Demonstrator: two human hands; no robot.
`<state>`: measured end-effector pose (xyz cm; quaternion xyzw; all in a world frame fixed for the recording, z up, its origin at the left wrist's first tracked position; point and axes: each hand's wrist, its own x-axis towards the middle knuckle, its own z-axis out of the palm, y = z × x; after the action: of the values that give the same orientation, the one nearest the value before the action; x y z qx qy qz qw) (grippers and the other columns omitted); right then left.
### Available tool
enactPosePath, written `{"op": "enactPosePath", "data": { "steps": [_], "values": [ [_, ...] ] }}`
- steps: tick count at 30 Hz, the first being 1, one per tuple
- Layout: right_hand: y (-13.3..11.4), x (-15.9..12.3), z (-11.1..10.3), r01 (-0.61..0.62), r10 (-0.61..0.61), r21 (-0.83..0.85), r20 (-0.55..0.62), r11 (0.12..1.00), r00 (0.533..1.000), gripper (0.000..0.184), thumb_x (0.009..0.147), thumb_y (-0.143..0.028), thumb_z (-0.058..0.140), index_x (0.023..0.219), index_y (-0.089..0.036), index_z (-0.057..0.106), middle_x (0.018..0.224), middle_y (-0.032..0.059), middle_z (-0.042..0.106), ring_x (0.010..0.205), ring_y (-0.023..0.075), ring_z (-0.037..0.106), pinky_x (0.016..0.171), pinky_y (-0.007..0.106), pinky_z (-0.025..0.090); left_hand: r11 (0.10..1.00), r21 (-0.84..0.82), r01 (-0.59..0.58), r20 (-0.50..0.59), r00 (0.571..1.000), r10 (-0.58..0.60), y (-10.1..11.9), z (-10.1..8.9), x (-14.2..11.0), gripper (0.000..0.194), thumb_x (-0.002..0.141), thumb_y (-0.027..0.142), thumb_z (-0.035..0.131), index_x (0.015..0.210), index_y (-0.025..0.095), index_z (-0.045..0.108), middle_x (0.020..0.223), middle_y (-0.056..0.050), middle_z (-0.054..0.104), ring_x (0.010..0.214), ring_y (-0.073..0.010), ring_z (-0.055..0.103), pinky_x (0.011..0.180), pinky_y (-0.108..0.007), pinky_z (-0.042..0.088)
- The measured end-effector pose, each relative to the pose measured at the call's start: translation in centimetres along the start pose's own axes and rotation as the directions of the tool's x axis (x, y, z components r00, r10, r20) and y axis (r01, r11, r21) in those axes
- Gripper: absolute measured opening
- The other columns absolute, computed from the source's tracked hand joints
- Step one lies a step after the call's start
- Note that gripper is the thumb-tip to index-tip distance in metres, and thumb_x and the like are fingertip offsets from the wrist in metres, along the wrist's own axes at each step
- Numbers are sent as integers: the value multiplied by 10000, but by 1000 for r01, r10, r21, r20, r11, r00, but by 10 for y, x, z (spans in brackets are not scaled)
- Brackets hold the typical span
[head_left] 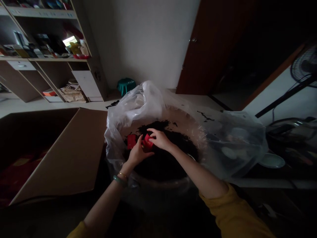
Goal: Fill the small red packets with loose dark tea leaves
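A small red packet (148,141) is between my hands, over dark loose leaves (163,162) that look like dried tea. My right hand (160,140) is closed on the packet's right side with thumb and fingers. At its left edge is my left hand (137,153), index finger raised and thumb stretched away from it; whether it touches the packet is hard to see. A second red packet (131,141) lies on the leaves just left of that hand. The leaves fill a round container lined with a clear plastic bag (115,129).
At left stands an open cardboard box (71,155) with red packets (22,168) inside. A clear plastic bag (235,142) with pale round things and a pale dish (272,161) are at right. Behind are a shelf unit (85,39), a green bag (126,86) and a fan (305,66).
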<state>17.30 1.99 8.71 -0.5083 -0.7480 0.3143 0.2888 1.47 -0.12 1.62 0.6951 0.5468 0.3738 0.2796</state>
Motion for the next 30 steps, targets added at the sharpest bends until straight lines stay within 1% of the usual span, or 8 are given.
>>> {"op": "enactPosePath", "data": {
  "steps": [2,6,9,14,19,25,27,30],
  "values": [
    [-5,-4,3,3,-2,-17,47,1000,999,531,756,-105,618,1273,-172,515,1005,62,723,963,184,657,893,299,465,997,46,68,-51,997,-66,2,9,-1,777,576,293,787,1268,171,457,893,-58,669,729,-203,632,653,-292,480],
    [-11,-11,9,13,28,-134,299,991,954,738,724,-127,658,1401,-114,364,1088,131,693,948,221,656,810,304,487,998,-43,-44,-104,994,39,5,27,0,318,651,162,624,962,163,558,783,-15,641,683,-155,599,611,-234,438],
    [-10,-13,9,47,24,-176,381,983,924,760,760,-71,567,1453,-84,255,977,104,727,894,202,660,791,288,478,993,-96,-74,-125,990,61,5,35,-1,275,637,166,608,905,165,544,776,-15,629,689,-150,594,624,-237,444],
    [-3,-17,3,60,-32,-109,240,992,970,674,785,-42,493,1431,-144,332,901,42,744,832,174,668,817,294,477,995,-104,9,-103,994,-20,-2,32,-4,662,529,277,756,1134,182,506,880,-22,653,751,-174,615,671,-263,463],
    [-4,-29,-3,218,-219,18,59,976,974,550,756,-71,573,1277,-241,530,944,-3,725,958,155,644,932,305,445,996,-71,45,-52,997,-49,-6,24,-4,288,590,334,725,790,166,602,615,41,588,560,-118,517,544,-215,385],
    [-7,-34,-10,193,-220,-148,-198,970,955,217,821,-178,577,1016,-197,672,950,63,673,907,176,600,864,317,461,982,-188,3,-160,987,-33,-1,24,-6,321,603,378,733,817,161,631,663,30,630,590,-111,516,582,-213,409],
    [-6,-31,-12,108,-130,-157,-141,982,981,253,785,-202,639,1035,-199,671,983,63,663,840,163,609,790,291,475,983,-184,2,-169,985,-34,1,23,-7,284,598,381,734,728,164,606,590,47,583,545,-95,473,534,-195,374],
    [-7,-25,-13,-26,44,-187,95,982,995,249,716,-210,701,965,-202,700,827,20,683,691,140,619,647,238,458,992,-125,-3,-128,992,-13,3,23,-8,258,596,350,726,615,168,543,505,74,487,499,-73,398,480,-176,295]
  ]
}}
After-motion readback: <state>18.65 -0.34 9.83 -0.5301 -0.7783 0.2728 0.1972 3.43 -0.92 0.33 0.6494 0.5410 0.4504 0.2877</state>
